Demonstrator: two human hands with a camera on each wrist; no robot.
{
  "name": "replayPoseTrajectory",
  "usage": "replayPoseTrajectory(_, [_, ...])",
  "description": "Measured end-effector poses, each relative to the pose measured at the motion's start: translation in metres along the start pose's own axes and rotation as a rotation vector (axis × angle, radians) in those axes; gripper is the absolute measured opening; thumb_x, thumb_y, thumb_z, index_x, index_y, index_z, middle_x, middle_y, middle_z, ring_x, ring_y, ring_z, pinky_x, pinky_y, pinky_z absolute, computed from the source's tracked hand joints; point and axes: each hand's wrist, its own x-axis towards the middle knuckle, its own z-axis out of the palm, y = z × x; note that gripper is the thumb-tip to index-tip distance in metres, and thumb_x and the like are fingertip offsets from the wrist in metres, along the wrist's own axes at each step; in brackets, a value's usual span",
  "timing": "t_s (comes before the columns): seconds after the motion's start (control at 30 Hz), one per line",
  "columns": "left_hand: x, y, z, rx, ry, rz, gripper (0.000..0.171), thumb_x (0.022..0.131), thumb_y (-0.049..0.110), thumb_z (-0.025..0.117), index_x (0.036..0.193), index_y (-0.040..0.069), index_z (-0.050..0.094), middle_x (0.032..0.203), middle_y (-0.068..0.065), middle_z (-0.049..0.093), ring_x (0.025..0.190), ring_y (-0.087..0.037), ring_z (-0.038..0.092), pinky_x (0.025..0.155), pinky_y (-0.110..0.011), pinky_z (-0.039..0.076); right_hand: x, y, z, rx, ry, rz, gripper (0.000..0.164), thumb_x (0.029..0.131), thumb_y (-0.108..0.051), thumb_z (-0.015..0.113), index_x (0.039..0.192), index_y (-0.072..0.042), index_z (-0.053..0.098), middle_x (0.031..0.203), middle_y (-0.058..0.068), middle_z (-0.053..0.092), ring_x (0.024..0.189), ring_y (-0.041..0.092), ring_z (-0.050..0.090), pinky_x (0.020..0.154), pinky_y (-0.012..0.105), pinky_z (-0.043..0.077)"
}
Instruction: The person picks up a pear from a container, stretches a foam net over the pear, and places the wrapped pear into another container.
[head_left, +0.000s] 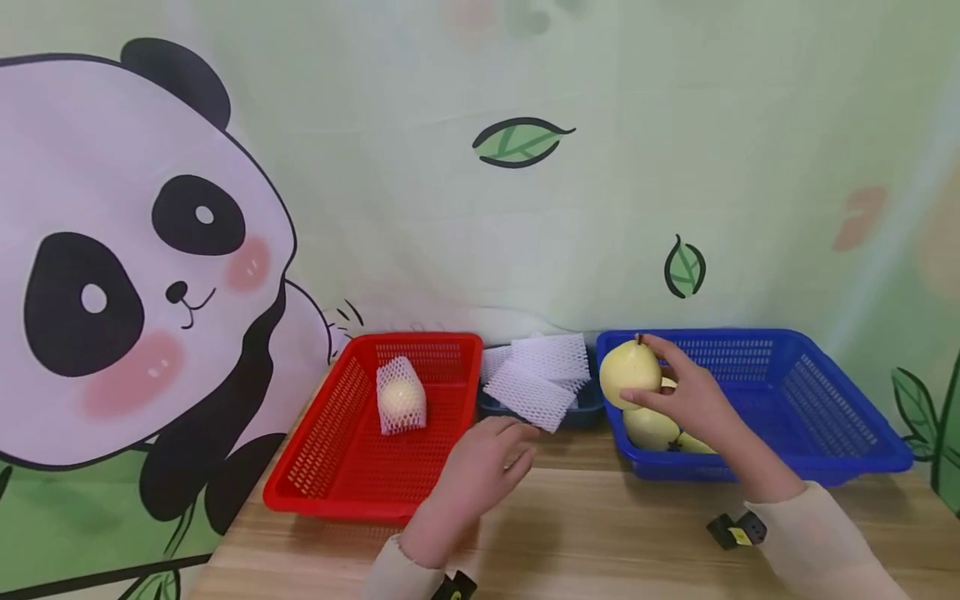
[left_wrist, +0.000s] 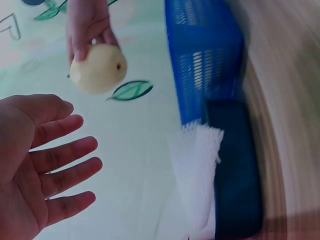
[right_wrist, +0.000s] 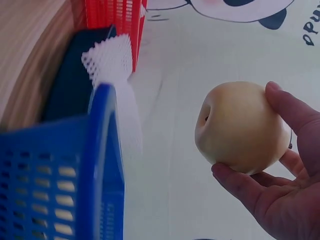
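A pale yellow pear (head_left: 628,377) is held in my right hand (head_left: 693,400), thumb and fingers around it, over the left end of the blue basket (head_left: 832,462). The right wrist view shows that pear (right_wrist: 242,127) up close, raised above the basket rim. Below it, more pears (head_left: 651,428) lie in the blue basket. My left hand (head_left: 483,467) holds nothing and hovers in front of a dark blue tray (head_left: 588,417) with white foam net sleeves (head_left: 534,392). In the left wrist view, the fingers of the left hand (left_wrist: 47,160) are spread and relaxed.
On the left stands a red basket (head_left: 352,507), holding one pear in a foam net sleeve (head_left: 401,398). All containers sit on a wooden table (head_left: 570,533), against a backdrop cloth (head_left: 420,208) printed with a panda and leaves.
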Motion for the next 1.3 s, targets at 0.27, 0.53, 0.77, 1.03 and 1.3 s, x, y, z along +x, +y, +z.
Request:
replayPoseTrajectory(0.27, [0.000, -0.007, -0.012, -0.055, 0.010, -0.150, 0.029, 0.089, 0.024, 0.078, 0.115, 0.011, 0.075, 0.115, -0.007, 0.075, 0.106, -0.024, 0.068, 0.093, -0.037, 0.061, -0.013, -0.009, 0.040, 0.126, 0.037, -0.063, 0.079, 0.088, -0.012, 0.080, 0.152, 0.005, 0.038, 0.157, 0.028, 0.043, 0.130, 0.052, 0.057, 0.098, 0.052, 0.057])
replayPoseTrajectory(0.53, [-0.005, -0.009, -0.012, -0.087, 0.007, -0.221, 0.027, 0.091, 0.023, 0.077, 0.115, 0.012, 0.075, 0.116, -0.008, 0.075, 0.107, -0.026, 0.068, 0.093, -0.039, 0.060, -0.024, -0.010, 0.075, 0.142, 0.062, -0.100, 0.078, 0.084, -0.010, 0.084, 0.148, 0.008, 0.043, 0.153, 0.027, 0.050, 0.135, 0.047, 0.054, 0.098, 0.047, 0.058])
replayPoseTrajectory(0.77, [-0.008, -0.013, -0.013, -0.078, 0.002, -0.258, 0.026, 0.092, 0.023, 0.075, 0.116, 0.012, 0.074, 0.116, -0.008, 0.074, 0.108, -0.025, 0.068, 0.094, -0.040, 0.060, -0.031, -0.002, 0.101, 0.162, 0.035, -0.139, 0.074, 0.080, -0.009, 0.087, 0.141, 0.008, 0.048, 0.143, 0.029, 0.056, 0.128, 0.046, 0.058, 0.094, 0.046, 0.060])
replayPoseTrajectory(1.03, [-0.014, -0.017, -0.012, -0.100, 0.018, -0.259, 0.021, 0.092, 0.021, 0.074, 0.111, 0.012, 0.075, 0.111, -0.008, 0.075, 0.106, -0.027, 0.067, 0.094, -0.041, 0.059, -0.025, 0.023, 0.130, 0.080, -0.054, -0.211, 0.072, 0.075, -0.011, 0.090, 0.135, 0.007, 0.052, 0.133, 0.028, 0.060, 0.118, 0.041, 0.063, 0.086, 0.036, 0.063])
replayPoseTrajectory(1.3, [-0.021, -0.020, -0.007, -0.113, 0.003, -0.259, 0.018, 0.092, 0.018, 0.074, 0.109, 0.011, 0.075, 0.108, -0.007, 0.074, 0.105, -0.026, 0.067, 0.094, -0.041, 0.059, -0.020, 0.042, 0.147, -0.030, -0.063, -0.267, 0.071, 0.073, -0.012, 0.091, 0.131, 0.005, 0.053, 0.128, 0.023, 0.063, 0.117, 0.036, 0.062, 0.092, 0.040, 0.059])
